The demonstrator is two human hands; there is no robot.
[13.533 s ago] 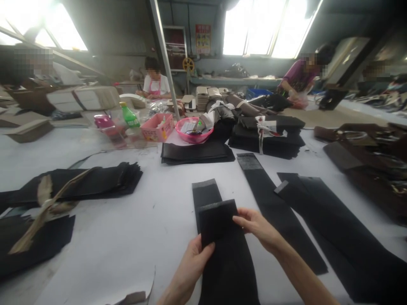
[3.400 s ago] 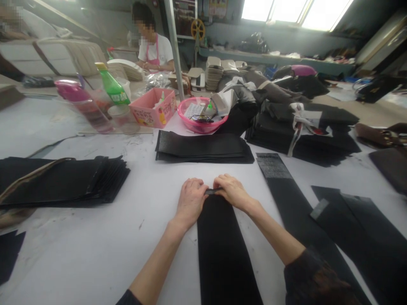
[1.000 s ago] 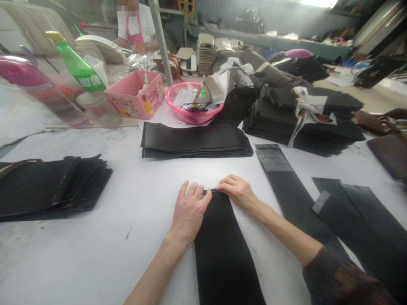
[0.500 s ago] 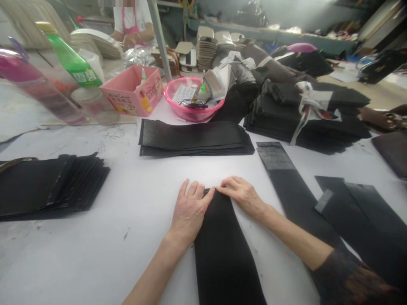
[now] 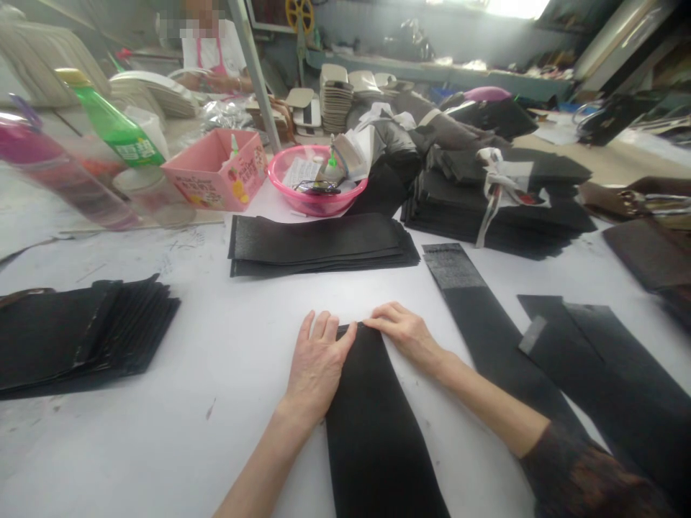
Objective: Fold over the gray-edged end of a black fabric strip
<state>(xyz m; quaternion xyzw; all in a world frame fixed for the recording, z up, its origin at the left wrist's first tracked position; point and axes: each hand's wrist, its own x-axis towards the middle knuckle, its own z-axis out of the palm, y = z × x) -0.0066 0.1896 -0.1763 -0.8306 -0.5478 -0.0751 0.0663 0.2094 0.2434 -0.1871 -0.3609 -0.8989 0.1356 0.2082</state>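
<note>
A long black strip of leather-like material (image 5: pixel 378 424) lies lengthwise before me on the white table, its far end narrow in view. My left hand (image 5: pixel 318 363) grips that end at its left corner, thumb on the edge and fingers stretched beside it. At the same end, my right hand (image 5: pixel 402 331) pinches the edge between thumb and forefinger, close to the left thumb. The fingertips partly hide the edge. To the right lies another black strip (image 5: pixel 480 316) with a greyish, rough-looking band at its far end.
Black strips are stacked (image 5: pixel 318 244) beyond my hands. A second black stack (image 5: pixel 48 331) lies left; loose black pieces (image 5: pixel 604 360) lie right. Behind stand a pink basin (image 5: pixel 318 205), pink box (image 5: pixel 216 173), green bottle (image 5: pixel 108 122) and tied black bundle (image 5: pixel 497 201). A person (image 5: pixel 210 57) works farther back.
The view has shifted slightly, so background items appear lower and farther left. Both hands stay at the strip's far end, with the fingertips slightly farther apart.
</note>
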